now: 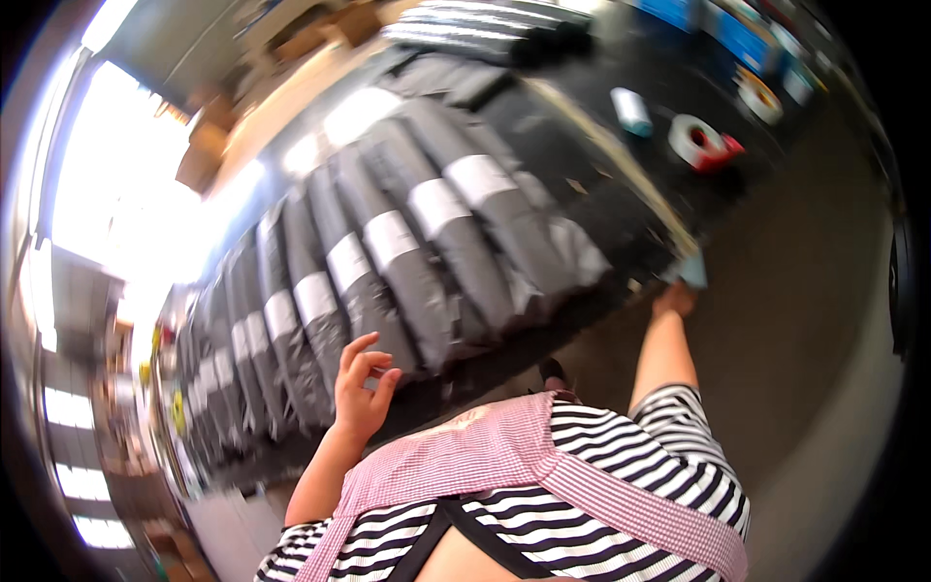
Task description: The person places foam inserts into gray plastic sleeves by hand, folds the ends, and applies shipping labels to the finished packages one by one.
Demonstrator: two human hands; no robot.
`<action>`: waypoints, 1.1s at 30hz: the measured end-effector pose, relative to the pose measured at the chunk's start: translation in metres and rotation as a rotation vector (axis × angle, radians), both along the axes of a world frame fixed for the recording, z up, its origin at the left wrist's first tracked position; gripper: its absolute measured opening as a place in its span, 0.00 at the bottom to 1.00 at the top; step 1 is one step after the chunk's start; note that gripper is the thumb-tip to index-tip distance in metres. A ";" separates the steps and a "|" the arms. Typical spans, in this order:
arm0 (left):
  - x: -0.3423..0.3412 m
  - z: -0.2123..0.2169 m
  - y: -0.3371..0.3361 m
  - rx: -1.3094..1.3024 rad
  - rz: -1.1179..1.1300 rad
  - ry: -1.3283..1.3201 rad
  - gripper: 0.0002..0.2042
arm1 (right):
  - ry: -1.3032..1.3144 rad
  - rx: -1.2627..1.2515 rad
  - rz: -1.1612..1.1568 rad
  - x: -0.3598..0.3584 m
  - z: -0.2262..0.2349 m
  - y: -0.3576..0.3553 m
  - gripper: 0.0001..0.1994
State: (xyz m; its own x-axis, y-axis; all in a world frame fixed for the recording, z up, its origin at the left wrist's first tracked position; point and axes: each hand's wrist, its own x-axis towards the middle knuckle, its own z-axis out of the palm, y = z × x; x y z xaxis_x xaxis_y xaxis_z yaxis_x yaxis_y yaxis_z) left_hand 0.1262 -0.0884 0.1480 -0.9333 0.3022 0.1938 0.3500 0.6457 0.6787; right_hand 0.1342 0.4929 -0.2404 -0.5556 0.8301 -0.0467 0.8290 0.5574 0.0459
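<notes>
Head-worn fisheye, looking down, hands (363, 393) near

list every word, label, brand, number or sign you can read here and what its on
No text can be read anywhere in this view.
White bands on the grey packages: too blurred to show any print.
Pale blue item at the right hand: too blurred.
Pale patch on the checked apron: nothing legible.
Blue boxes: too small and blurred.
</notes>
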 end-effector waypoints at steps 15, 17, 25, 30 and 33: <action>0.116 -0.031 -0.094 0.256 0.237 -0.320 0.10 | 0.530 -1.402 0.221 -0.016 0.143 -0.229 0.17; 0.131 -0.036 -0.116 0.279 0.258 -0.275 0.10 | 0.378 -1.440 0.340 -0.015 0.166 -0.275 0.16; 0.231 -0.046 -0.265 0.245 0.354 -0.163 0.08 | -0.277 -1.498 0.754 0.019 0.230 -0.516 0.15; 0.327 -0.030 -0.383 0.181 0.503 -0.220 0.07 | -0.689 -1.428 0.921 0.072 0.260 -0.659 0.14; 0.379 -0.030 -0.444 0.131 0.600 -0.184 0.08 | -0.924 -1.371 1.024 0.098 0.275 -0.736 0.14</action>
